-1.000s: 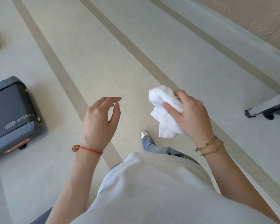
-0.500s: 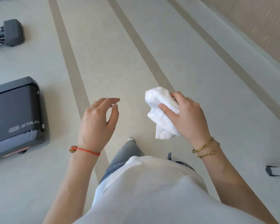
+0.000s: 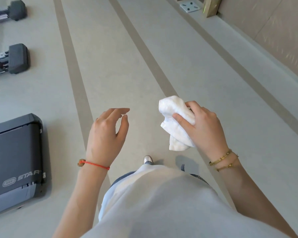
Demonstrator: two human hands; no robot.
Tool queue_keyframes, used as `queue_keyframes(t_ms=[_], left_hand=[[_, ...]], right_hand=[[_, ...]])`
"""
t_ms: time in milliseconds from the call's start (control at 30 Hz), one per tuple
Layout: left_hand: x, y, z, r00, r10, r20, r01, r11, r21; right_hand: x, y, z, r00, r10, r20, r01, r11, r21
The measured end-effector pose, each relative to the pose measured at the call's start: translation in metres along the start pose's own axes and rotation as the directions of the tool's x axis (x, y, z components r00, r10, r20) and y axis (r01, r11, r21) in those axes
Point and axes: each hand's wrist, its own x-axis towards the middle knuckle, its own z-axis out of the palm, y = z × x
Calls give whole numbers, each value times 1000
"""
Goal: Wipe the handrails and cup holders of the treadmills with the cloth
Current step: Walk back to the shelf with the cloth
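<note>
A bunched white cloth (image 3: pixel 175 122) is gripped in my right hand (image 3: pixel 203 126), held in front of my body over the floor. My left hand (image 3: pixel 107 136) hovers beside it, fingers loosely curled and apart, holding nothing. The dark rear end of a treadmill (image 3: pixel 15 157) with a "STAR" logo lies on the floor at the left, a short way from my left hand. No handrail or cup holder is in view.
Two more machine ends with black caps (image 3: pixel 18 58) (image 3: pixel 17 10) lie further along the left side. The pale floor has darker stripes (image 3: pixel 74 69) running ahead. A beige wall (image 3: pixel 273 31) and a raised ledge run along the right. My shoe (image 3: pixel 148 159) shows below.
The view has swung and moved along the floor: the nearby treadmill end has slid lower left, more machine ends appeared at the far left, and the machine foot at the right left the view. Hands keep their pose.
</note>
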Motion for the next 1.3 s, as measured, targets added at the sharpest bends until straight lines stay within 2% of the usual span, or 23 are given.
queue_keyframes(t_ms=[267, 500, 667, 933, 1300], left_hand=[[142, -40, 22, 999, 12, 53, -12, 1000, -2], [254, -72, 70, 996, 14, 86, -13, 1000, -9], [358, -86, 109, 998, 12, 65, -11, 1000, -10], [523, -94, 155, 999, -34, -4, 34, 999, 27], [689, -144, 208, 996, -86, -14, 86, 996, 17]], right_hand=[[136, -7, 30, 998, 57, -2, -57, 998, 41], [251, 14, 63, 998, 66, 13, -66, 998, -11], [366, 33, 78, 996, 77, 32, -77, 997, 0], [554, 48, 79, 999, 15, 28, -16, 1000, 25], [730, 63, 127, 997, -5, 77, 2, 999, 37]])
